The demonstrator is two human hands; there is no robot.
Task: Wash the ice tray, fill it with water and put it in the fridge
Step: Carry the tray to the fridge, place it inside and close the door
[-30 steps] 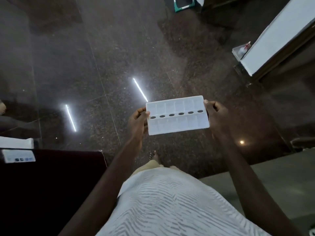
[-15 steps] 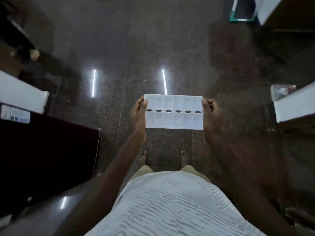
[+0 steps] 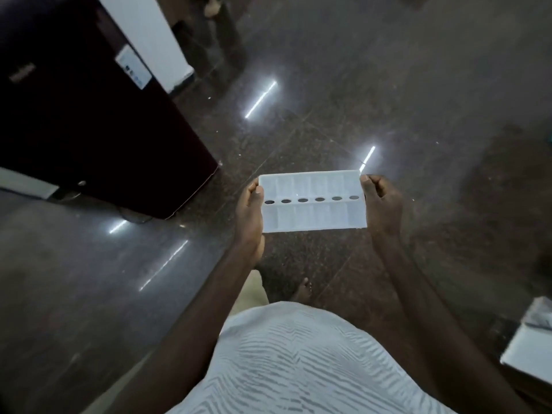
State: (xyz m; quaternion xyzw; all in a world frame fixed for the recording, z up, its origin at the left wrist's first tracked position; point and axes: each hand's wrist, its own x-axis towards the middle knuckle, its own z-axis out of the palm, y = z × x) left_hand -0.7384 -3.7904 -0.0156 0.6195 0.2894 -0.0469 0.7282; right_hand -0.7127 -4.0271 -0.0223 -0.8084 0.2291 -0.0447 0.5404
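Note:
A white plastic ice tray (image 3: 312,215) with two rows of compartments and a middle row of dark oval holes is held level in front of me, above the dark floor. My left hand (image 3: 249,213) grips its left end, thumb on the top rim. My right hand (image 3: 382,204) grips its right end the same way. A dark maroon fridge (image 3: 83,115) stands at the upper left, its door shut, a white sticker on its front. Whether the tray holds water I cannot tell.
A glossy dark counter top (image 3: 83,279) runs along the left, beside the fridge. A white panel (image 3: 149,34) stands behind the fridge. A white box (image 3: 531,351) sits at the lower right. Polished dark floor tiles (image 3: 388,85) spread ahead, with my bare foot below the tray.
The view has swung right to left: the fridge now stands large at the upper left and the counter fills the left side. The tray stays gripped at both ends, level.

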